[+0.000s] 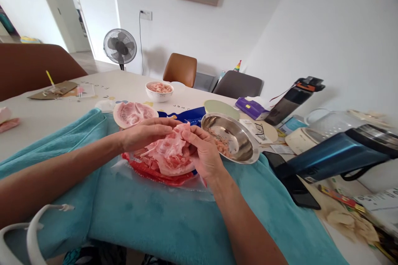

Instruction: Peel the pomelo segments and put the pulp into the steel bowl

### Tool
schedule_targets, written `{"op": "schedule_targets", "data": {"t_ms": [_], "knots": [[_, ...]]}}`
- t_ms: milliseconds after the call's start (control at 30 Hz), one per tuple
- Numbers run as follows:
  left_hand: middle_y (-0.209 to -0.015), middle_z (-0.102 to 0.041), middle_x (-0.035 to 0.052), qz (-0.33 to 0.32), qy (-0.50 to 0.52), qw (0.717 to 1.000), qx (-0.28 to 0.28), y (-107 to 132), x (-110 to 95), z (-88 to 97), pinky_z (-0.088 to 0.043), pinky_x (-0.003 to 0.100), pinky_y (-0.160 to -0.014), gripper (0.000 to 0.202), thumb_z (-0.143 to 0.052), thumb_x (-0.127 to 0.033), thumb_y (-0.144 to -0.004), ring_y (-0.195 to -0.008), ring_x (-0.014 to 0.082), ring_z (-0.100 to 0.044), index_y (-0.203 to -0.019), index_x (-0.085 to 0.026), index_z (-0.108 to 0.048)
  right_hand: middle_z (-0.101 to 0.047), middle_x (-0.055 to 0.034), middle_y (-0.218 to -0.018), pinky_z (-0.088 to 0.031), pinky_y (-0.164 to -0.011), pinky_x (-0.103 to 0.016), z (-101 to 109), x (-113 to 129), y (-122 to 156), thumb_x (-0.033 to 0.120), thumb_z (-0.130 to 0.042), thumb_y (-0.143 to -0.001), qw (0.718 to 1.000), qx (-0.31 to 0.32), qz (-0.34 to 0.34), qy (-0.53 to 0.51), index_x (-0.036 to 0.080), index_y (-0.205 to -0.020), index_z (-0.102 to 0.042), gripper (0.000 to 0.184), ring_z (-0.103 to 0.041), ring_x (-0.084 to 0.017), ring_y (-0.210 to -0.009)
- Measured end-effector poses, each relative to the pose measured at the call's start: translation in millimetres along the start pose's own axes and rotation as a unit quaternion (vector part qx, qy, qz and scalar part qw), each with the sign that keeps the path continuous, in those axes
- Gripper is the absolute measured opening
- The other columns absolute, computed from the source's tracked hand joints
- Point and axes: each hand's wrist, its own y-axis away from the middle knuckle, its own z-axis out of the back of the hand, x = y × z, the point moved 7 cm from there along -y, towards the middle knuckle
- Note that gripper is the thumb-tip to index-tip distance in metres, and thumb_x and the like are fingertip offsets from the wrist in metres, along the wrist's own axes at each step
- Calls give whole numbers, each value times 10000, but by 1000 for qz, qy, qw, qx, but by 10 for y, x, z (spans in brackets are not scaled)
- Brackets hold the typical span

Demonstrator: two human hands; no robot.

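One grip, your right hand (203, 149), is pinching pink fruit (171, 149); your left hand (144, 133) is touching, closure unclear. Likely soft; support underneath.

Pink citrus piece (172, 144) | ragged, pale membranes torn, flesh partly bared | slanted, inner side showing | in right hand (203, 150)

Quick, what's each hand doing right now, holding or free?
Left hand: fingers loosely bent beside the fruit; whether it grips cannot be told.
Right hand: closed on the fruit, thumb on its near side.
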Motion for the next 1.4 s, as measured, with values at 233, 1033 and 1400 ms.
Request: {"op": "schedule_targets", "data": {"t_ms": [233,1033,1400], "knots": [[-946,-717,78,42,65,996,46,32,67,-117,-528,244,-749,321,-790,-337,-771,-861,166,-676,-1014,-151,-694,-523,58,-510,-290,-407,-202,-37,2,-6,360,-785,-694,996,11,14,85,193,-629,-657,220,-399,-51,-425],[-1199,-677,84,-165,-372,899,-162,187,-88,93,-475,372,-995,568,-792,-442,-736,-1120,276,-611,-1238,-227,-634,-634,43,-622,-479,-508,-225,-42,109,49,309,-702,-779,986,-19,58,154,208,-886,-632,163,-562,-103,-541],[-774,-603,-27,-138,-217,952,-168,175,-41,43,-425,220,-635,304,-834,-361,-699,-707,109,-531,-869,-179,-661,-657,8,-852,-532,-646,-267,-113,87,86,318,-737,-761,971,-25,87,223,214,-858,-637,173,-603,-124,-723]]}}
